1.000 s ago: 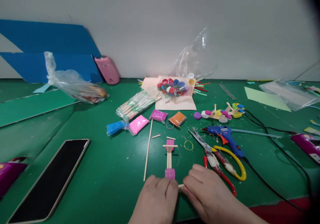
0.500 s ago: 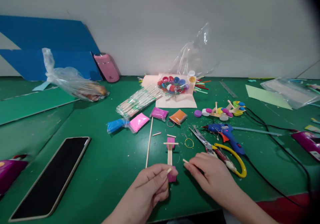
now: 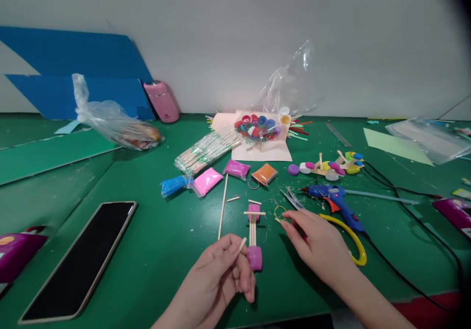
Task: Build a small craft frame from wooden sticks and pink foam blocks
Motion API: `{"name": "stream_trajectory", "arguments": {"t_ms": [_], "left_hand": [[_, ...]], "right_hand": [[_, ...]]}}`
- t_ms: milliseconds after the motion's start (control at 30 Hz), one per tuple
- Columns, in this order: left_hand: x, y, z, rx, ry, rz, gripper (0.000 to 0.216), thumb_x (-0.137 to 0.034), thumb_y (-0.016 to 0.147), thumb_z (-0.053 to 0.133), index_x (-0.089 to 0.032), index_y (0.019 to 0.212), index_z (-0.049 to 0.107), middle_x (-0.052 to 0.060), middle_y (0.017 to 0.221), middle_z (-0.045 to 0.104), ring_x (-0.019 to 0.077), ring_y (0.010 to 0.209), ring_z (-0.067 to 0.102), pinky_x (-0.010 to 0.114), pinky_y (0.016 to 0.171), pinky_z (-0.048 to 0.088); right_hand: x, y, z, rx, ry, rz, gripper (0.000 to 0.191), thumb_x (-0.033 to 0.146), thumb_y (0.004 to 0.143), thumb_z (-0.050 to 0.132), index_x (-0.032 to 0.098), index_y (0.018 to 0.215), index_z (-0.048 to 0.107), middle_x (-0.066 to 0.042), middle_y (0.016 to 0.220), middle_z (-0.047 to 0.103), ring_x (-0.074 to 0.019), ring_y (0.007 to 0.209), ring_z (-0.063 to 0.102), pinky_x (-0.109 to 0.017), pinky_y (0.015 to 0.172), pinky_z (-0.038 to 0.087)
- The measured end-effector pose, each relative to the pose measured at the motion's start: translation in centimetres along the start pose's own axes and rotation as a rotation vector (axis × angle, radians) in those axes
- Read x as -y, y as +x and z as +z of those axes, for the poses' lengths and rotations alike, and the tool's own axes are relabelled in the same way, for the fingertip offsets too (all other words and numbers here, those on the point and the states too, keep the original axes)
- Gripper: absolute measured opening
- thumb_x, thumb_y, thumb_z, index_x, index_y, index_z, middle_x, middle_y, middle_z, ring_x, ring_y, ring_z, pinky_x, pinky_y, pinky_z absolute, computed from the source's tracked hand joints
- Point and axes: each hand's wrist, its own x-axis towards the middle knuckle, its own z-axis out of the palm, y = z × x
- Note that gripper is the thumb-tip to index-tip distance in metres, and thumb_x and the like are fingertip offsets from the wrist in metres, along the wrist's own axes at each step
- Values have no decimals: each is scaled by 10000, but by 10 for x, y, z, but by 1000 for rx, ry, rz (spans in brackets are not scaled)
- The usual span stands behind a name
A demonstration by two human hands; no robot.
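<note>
My left hand point(image 3: 221, 275) pinches a short wooden stick point(image 3: 243, 244) between thumb and forefinger, with its other fingers loosely curled. My right hand point(image 3: 316, 243) has thumb and forefinger closed on another short stick piece point(image 3: 278, 220), mostly hidden by the fingertips, beside a thin yellow ring point(image 3: 280, 213). Between the hands lies a small build of parallel sticks point(image 3: 252, 233) with a purple block point(image 3: 254, 259) at the near end and a pink piece point(image 3: 253, 210) at the far end. A stick point(image 3: 254, 213) crosses its far end. Scissors point(image 3: 293, 199) lie partly under my right hand.
A blue glue gun point(image 3: 336, 199) with a trailing cord lies at right. Colourful clay packets point(image 3: 208, 181), bagged sticks point(image 3: 208, 147) and bottle caps point(image 3: 257, 127) are farther back. A phone point(image 3: 79, 263) lies at left. One long stick point(image 3: 222, 206) lies near my left hand.
My right hand has moved away and to the right with its stick, now over the scissors near the yellow ring. My left hand has lowered slightly, tilting its stick up and uncovering the purple block.
</note>
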Motion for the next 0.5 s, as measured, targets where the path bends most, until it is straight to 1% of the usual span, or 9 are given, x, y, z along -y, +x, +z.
{"name": "stream_trajectory", "arguments": {"t_ms": [67, 133, 233, 300, 333, 367, 433, 500], "left_hand": [[-8, 0, -6, -45, 47, 52, 164, -266, 830, 474, -161, 705, 478, -16, 465, 525, 117, 438, 486, 213, 454, 355], [-19, 1, -14, -125, 143, 140, 131, -265, 826, 488, -168, 738, 488, -21, 505, 540, 116, 482, 493, 217, 496, 376], [-34, 7, -27, -293, 435, 349, 124, -267, 816, 510, -169, 740, 512, -5, 610, 572, 116, 579, 499, 213, 563, 385], [-40, 16, -33, -380, 620, 472, 102, -249, 780, 560, -167, 726, 533, -1, 663, 577, 118, 625, 506, 208, 594, 383], [-41, 22, -35, -409, 665, 523, 99, -247, 765, 574, -166, 720, 539, -2, 669, 574, 118, 623, 504, 207, 592, 382], [-41, 29, -36, -432, 681, 576, 101, -255, 762, 571, -167, 724, 538, -2, 671, 569, 120, 615, 504, 211, 587, 384], [-39, 41, -39, -484, 685, 654, 132, -292, 779, 534, -168, 734, 531, 1, 671, 564, 123, 596, 507, 219, 569, 389], [-36, 51, -42, -530, 690, 711, 133, -301, 801, 494, -179, 751, 510, -6, 687, 549, 120, 605, 505, 218, 579, 389]], "right_hand": [[1, 0, -4, -6, 63, 25, 197, 271, 845, 432, 199, 924, 598, -44, 850, 644, -175, 764, 595, -273, 653, 453], [4, 1, -7, -15, 122, 42, 188, 272, 846, 433, 205, 926, 590, -41, 859, 640, -174, 776, 593, -271, 660, 452], [11, 10, -12, -38, 176, 24, 183, 267, 847, 436, 201, 930, 586, -44, 864, 635, -174, 793, 587, -271, 679, 450], [19, 25, -15, -40, 171, -20, 180, 255, 849, 436, 193, 932, 584, -44, 862, 635, -169, 800, 584, -268, 692, 448], [25, 35, -16, -34, 147, -50, 175, 246, 849, 438, 188, 929, 582, -39, 849, 637, -164, 787, 585, -266, 686, 448], [31, 46, -16, -10, 105, -89, 175, 236, 849, 438, 187, 939, 579, -35, 853, 638, -158, 782, 587, -259, 673, 449], [42, 72, -13, 121, -59, -193, 194, 222, 860, 419, 177, 969, 573, -47, 913, 639, -170, 832, 589, -264, 676, 449], [53, 97, -5, 213, -101, -257, 144, 231, 831, 480, 197, 891, 606, -23, 872, 654, -176, 819, 600, -259, 662, 448]]}}
